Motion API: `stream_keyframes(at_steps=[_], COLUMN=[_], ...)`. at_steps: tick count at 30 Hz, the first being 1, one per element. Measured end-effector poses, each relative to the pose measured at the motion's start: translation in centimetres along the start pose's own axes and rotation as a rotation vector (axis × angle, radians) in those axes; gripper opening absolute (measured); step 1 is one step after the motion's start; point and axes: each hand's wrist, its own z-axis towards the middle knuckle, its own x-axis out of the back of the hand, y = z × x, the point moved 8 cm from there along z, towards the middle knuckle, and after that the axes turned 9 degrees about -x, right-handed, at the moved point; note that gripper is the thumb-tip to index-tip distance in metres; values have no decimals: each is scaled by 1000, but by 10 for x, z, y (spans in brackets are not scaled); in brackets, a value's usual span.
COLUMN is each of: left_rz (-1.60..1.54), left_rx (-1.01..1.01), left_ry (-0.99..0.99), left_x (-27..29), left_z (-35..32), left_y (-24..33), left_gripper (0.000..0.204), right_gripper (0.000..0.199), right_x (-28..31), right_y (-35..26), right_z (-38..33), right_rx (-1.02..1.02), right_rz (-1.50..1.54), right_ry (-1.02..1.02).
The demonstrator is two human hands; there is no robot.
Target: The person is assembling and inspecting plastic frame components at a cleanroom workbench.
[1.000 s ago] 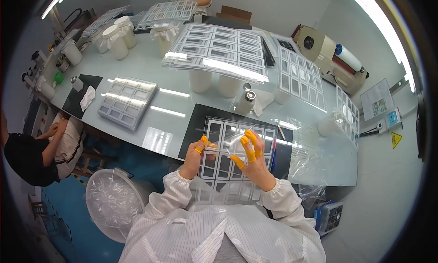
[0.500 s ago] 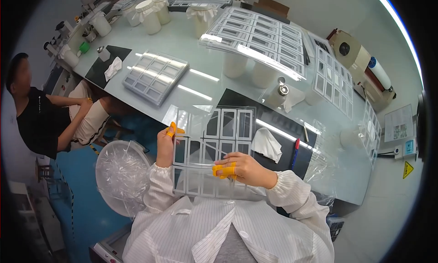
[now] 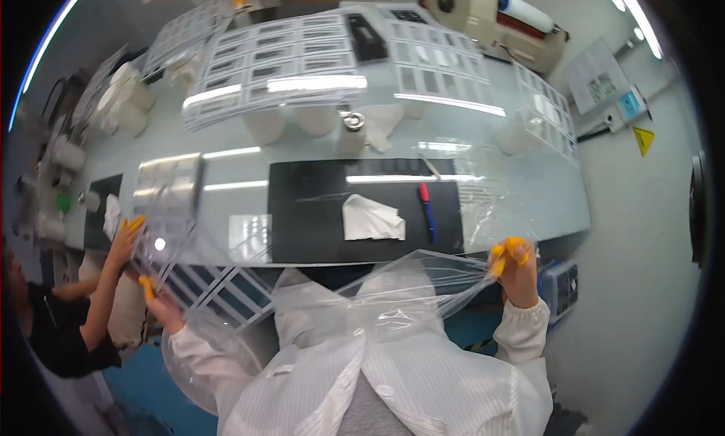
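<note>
Across the middle of the view, the tabletop (image 3: 238, 171) is partly covered by a black mat (image 3: 310, 217). Before its near edge, clear film (image 3: 423, 281) is stretched over the lap; to the left, a gridded panel (image 3: 215, 289) is held up. Of the hands, the panel's edge is grasped by the left hand (image 3: 161, 306), the film pinched by the right hand (image 3: 521, 273). On the mat, a white cloth (image 3: 373, 218) and a red-and-blue pen (image 3: 427, 213) are seen.
</note>
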Motion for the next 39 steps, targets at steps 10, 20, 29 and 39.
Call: stream_keyframes(at_steps=[10,20,29,39], left_rz=[-266,67,-1190,-911], left_rx=[36,-298,256,272], left_ry=[193,147,-120,-539], left_x=[-25,6,-163,-268], left_z=[4,-3,-67,-163], left_y=[40,55,89,187], left_gripper=[39,34,16,28], right_gripper=[38,46,23,38], right_x=[265,261,128,-184], right_y=[34,49,-34,63], right_z=[-84,-61,-37,66], right_rx=[274,-374,559,123], right_rz=[-141,-1223,-1170,-230], right_ry=[1041,1274,1018,-518])
